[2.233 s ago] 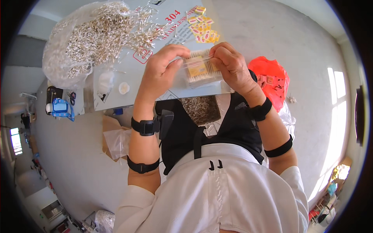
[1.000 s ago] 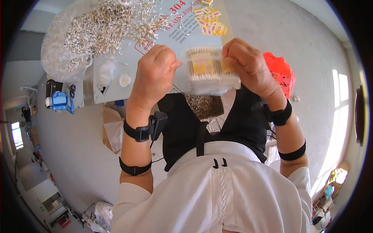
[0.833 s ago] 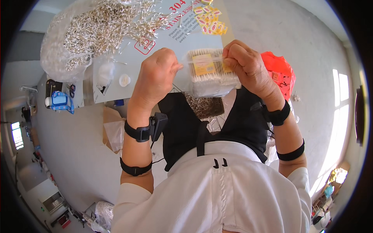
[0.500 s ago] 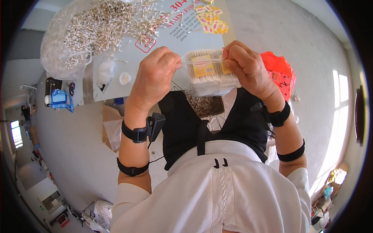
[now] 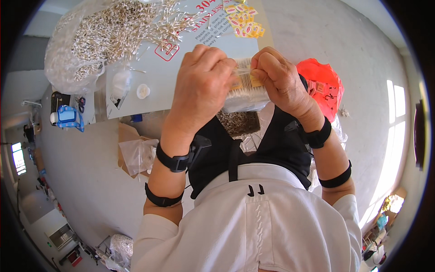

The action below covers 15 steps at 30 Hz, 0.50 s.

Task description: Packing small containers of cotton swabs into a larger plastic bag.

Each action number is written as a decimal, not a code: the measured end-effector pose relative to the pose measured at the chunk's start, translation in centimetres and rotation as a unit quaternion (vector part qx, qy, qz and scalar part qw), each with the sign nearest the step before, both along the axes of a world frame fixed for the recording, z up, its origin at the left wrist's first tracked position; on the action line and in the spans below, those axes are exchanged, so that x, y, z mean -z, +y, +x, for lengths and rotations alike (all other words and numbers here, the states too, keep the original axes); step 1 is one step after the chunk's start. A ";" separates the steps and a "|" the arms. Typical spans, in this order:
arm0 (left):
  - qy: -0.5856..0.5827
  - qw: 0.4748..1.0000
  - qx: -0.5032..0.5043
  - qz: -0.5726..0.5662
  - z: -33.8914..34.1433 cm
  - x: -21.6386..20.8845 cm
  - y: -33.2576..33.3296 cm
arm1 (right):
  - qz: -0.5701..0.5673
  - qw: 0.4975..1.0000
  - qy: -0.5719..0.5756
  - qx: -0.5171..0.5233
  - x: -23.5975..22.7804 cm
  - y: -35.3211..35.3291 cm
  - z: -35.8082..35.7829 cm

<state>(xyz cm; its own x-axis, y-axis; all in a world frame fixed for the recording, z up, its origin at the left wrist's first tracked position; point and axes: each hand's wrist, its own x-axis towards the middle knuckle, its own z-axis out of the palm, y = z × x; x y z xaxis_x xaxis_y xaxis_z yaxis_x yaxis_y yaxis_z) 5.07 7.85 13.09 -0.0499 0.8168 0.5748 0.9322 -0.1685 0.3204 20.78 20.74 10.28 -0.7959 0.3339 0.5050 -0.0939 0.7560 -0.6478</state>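
Observation:
A clear plastic bag [image 5: 247, 102] packed with cotton swabs and yellow labels rests near the table's front edge, above my lap. With fingers pinched together, my left hand [image 5: 201, 88] closes on the left side of the bag's opening. Opposite it, my right hand [image 5: 283, 84] grips the right side of the opening between thumb and fingers. A thin strip of film spans the short gap between both hands. The back of my left hand hides part of the swabs and one label.
A large open bag of loose cotton swabs [image 5: 104, 41] lies at the table's far left. Yellow-and-white labels [image 5: 244, 22] are scattered at the back. A red plastic bag [image 5: 321, 86] hangs at right. Below the table are a box of swabs [image 5: 240, 123] and a cardboard box [image 5: 129, 149].
My left hand has moved right, closer to my right hand, and the film between them has shortened. The right hand has shifted slightly left and still grips the bag.

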 end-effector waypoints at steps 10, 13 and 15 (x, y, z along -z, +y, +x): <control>0.011 1.000 0.011 -0.001 1.1 2.0 1.2 | 0.017 0.999 0.028 0.007 0.5 0.0 0.1; 0.048 0.999 0.004 -0.009 1.2 2.0 1.3 | 0.035 0.999 0.024 0.008 0.6 -0.2 -0.1; 0.050 0.999 0.006 -0.015 1.1 1.7 1.2 | 0.032 0.999 0.031 0.014 0.9 -0.3 -0.2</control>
<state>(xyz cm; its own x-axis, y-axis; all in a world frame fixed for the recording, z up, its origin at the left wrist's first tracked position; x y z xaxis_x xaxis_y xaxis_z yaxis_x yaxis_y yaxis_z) 6.19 9.08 11.34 0.0169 0.8339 0.5517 0.9577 -0.1720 0.2306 20.57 20.39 9.43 -0.7529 0.3215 0.5743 -0.1104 0.7985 -0.5917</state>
